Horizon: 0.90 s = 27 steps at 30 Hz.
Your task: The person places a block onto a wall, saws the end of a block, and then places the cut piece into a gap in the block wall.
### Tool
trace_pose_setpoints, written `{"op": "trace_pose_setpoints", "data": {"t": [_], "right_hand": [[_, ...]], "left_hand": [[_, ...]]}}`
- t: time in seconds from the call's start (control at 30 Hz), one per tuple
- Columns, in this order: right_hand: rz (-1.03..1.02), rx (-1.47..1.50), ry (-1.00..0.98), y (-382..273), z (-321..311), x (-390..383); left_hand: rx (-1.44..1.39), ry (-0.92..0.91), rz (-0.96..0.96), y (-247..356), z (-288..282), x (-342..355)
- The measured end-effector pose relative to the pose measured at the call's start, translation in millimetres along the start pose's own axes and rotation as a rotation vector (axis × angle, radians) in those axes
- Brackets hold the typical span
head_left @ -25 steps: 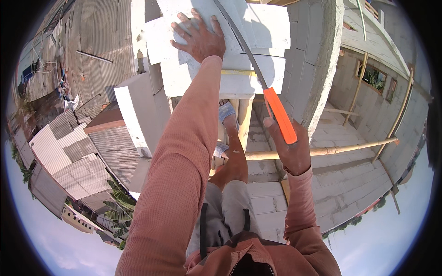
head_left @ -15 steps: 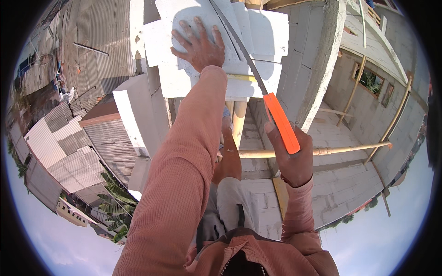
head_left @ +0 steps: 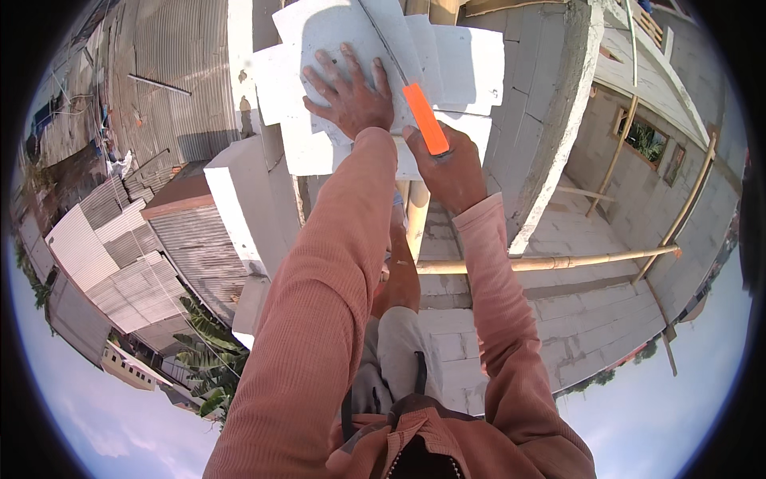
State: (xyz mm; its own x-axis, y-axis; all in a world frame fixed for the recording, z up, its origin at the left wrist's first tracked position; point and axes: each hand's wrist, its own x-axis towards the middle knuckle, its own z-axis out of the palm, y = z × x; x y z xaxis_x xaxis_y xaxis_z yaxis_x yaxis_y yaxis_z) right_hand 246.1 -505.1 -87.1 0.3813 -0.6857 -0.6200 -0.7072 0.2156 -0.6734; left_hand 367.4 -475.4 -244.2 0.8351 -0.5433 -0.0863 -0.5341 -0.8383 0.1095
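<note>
My left hand (head_left: 355,94) lies flat with fingers spread on a white lightweight concrete block (head_left: 335,28). The orange handle of a hand saw (head_left: 425,120) is wrapped in my right hand (head_left: 453,172), close beside the left one. From the handle the thin dark blade runs up and away along the block's top, seen nearly edge-on; its far end passes out of the picture. How deep the blade sits in the block cannot be made out. More white blocks (head_left: 471,68) lie under and to the right of this one.
Bamboo poles (head_left: 418,215) stand beneath the blocks, near my legs; another bamboo pole (head_left: 550,263) crosses at the right. A rough-edged block wall (head_left: 550,152) rises to the right, a pale block pillar (head_left: 267,176) to the left. Corrugated roofs (head_left: 179,64) lie far below.
My right hand has pushed the saw forward and leftward, bringing the handle up beside my left hand. My left hand keeps its place on the block; the view has shifted slightly.
</note>
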Motion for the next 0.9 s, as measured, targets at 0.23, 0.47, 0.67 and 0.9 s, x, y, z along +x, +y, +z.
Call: {"op": "trace_pose_setpoints", "data": {"t": [0.23, 0.47, 0.67, 0.9], "right_hand": [[0.145, 0.078, 0.0, 7.5, -37.3, -120.1], [-0.029, 0.019, 0.084, 4.2, 0.3, 8.8], [0.122, -0.022, 0.105, 36.2, -37.9, -170.8], [0.047, 0.036, 0.052, 29.3, -4.7, -13.6]], "left_hand": [[0.052, 0.024, 0.0, -13.8, -1.8, -2.0], [-0.006, 0.025, 0.02, 9.1, 4.9, -4.1], [0.035, 0.047, 0.026, -10.9, 2.6, -1.9], [0.062, 0.071, 0.068, 3.3, 5.9, 1.1]]}}
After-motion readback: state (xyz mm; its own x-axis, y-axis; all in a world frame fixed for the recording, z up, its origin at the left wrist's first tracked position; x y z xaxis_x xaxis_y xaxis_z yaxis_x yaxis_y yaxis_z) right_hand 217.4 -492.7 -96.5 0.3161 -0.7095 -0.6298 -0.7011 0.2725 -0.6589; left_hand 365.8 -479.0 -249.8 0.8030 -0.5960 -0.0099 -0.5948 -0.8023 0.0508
